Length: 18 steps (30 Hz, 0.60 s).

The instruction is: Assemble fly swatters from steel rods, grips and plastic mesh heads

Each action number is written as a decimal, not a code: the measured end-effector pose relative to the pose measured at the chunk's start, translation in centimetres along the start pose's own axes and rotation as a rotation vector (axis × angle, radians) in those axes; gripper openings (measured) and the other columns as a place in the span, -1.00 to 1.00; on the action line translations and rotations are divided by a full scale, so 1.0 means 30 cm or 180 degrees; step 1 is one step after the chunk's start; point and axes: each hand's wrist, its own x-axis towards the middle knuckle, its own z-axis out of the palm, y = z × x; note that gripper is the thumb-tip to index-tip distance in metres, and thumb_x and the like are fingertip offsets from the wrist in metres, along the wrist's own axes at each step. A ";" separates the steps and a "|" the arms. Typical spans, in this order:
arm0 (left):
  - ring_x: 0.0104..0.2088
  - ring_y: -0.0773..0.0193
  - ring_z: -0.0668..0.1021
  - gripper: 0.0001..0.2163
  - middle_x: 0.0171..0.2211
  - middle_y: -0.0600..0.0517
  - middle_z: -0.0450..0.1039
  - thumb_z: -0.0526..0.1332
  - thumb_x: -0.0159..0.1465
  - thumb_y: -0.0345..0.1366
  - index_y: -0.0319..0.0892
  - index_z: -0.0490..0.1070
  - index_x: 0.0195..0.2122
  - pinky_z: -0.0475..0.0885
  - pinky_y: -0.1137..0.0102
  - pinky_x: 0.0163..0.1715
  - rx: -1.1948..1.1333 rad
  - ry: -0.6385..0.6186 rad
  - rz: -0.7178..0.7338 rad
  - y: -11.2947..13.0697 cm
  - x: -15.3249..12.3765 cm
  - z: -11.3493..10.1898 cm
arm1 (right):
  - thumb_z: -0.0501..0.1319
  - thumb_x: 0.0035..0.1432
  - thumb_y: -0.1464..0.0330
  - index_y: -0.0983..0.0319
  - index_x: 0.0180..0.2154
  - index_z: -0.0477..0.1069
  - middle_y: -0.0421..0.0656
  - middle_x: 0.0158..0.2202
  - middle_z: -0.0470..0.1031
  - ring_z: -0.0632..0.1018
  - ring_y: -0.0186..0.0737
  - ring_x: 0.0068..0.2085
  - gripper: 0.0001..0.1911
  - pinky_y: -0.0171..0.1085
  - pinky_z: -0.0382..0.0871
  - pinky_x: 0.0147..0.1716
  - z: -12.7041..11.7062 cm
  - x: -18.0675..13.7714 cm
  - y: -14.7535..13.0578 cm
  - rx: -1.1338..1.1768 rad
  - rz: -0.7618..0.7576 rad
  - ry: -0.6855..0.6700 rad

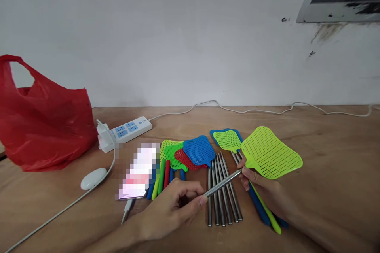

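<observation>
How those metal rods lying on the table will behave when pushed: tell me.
The metal rods look round, so they would probably roll. Their polished shine suggests a slippery surface. Lying straight, they are likely stiff rather than floppy.

Red plastic bag [50, 122], white power strip [132, 131], lit phone [139, 174]

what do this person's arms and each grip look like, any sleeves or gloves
The left grip and right grip are bare human hands: no gloves, and no rings that I can make out. The left forearm and right forearm are also bare as far as the picture shows, with no sleeves, watch, bracelet or clear markings.
</observation>
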 end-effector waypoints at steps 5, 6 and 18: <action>-0.66 0.43 0.26 -0.64 -0.65 0.21 0.20 0.07 0.42 0.01 -0.18 0.32 -0.36 0.10 0.51 -0.64 -0.0207 -0.0067 -0.0050 -0.012 0.002 -0.004 | 0.50 -0.08 0.18 0.15 -0.34 0.57 -0.24 -0.49 0.43 0.41 -0.31 -0.47 -0.73 -0.35 0.36 -0.50 -0.006 0.016 0.002 0.0237 0.0001 0.0191; -0.66 0.42 0.26 -0.65 -0.65 0.21 0.21 0.07 0.42 0.01 -0.18 0.34 -0.33 0.11 0.51 -0.64 -0.0215 -0.0071 -0.0042 -0.016 0.003 -0.007 | 0.50 -0.07 0.20 0.16 -0.35 0.57 -0.24 -0.47 0.44 0.42 -0.31 -0.47 -0.74 -0.35 0.36 -0.50 -0.009 0.023 0.000 0.0289 -0.0011 0.0227; -0.42 0.32 0.43 -0.66 -0.39 0.09 0.36 0.12 0.40 -0.01 -0.18 0.49 -0.09 0.28 0.43 -0.42 0.0208 0.0469 0.0091 -0.047 0.010 -0.036 | 0.35 -0.02 0.11 0.25 -0.41 0.62 -0.11 -0.53 0.54 0.46 -0.24 -0.49 -0.68 -0.33 0.45 -0.49 -0.050 0.067 -0.025 0.0966 0.0177 0.0579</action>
